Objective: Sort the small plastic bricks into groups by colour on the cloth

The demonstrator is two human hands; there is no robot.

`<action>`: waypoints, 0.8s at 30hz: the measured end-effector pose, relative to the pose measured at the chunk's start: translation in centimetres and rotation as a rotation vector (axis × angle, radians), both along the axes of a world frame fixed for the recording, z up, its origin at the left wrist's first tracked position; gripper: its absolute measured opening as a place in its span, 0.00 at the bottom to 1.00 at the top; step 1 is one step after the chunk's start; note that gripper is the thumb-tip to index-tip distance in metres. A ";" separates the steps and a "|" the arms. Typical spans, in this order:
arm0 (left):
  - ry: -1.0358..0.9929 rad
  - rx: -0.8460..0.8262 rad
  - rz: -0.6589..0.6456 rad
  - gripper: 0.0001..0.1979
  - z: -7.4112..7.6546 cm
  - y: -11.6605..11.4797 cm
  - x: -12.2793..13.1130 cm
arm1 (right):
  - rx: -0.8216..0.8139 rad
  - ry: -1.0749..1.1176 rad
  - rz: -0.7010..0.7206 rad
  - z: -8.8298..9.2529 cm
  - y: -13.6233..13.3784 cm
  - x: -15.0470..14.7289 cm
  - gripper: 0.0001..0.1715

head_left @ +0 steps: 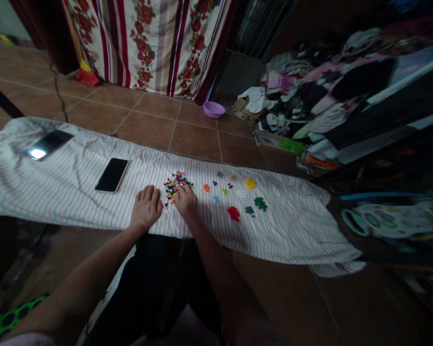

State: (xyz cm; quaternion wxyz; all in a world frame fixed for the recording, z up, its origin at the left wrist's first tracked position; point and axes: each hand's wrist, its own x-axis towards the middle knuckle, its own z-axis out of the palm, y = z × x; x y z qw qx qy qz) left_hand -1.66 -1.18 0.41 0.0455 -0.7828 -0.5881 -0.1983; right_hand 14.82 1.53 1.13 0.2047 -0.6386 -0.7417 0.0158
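Observation:
A mixed heap of small coloured pieces [176, 181] lies on a pink-striped white cloth [57, 187] spread on the tiled floor. My right hand [186, 200] rests at the heap's near edge with its fingers curled into it, and what they pinch is hidden. My left hand [146, 206] lies flat on the cloth just left of the heap, fingers stretched out. To the right sit small sorted groups: a red group [233, 213], a green group [260, 203], a yellow group [250, 183], a dark blue group [249, 210] and scattered single pieces [216, 191].
A black phone [112, 175] lies on the cloth left of my hands, and a second device with a bright reflection [46, 144] is farther left. A purple bowl [214, 109] stands on the tiles behind. Piled clothes [310, 91] fill the right side. A flowered curtain [155, 43] hangs at the back.

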 end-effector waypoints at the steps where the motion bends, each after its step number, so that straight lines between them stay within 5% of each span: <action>1: -0.003 0.003 -0.032 0.19 0.0 0.0 -0.1 | 0.023 0.018 0.050 -0.2 -0.3 -0.1 0.15; 6: -0.033 0.022 -0.180 0.20 -0.3 0.0 -0.5 | 0.058 0.135 0.216 -1.1 -1.1 -1.0 0.15; 12: 0.014 -0.050 -0.277 0.19 -0.5 0.4 -0.6 | 0.028 0.283 0.253 -2.2 -1.6 -1.2 0.16; 24: -0.076 -0.096 -0.173 0.11 -0.3 0.9 0.9 | 0.109 0.310 0.195 -3.5 -2.0 -1.1 0.14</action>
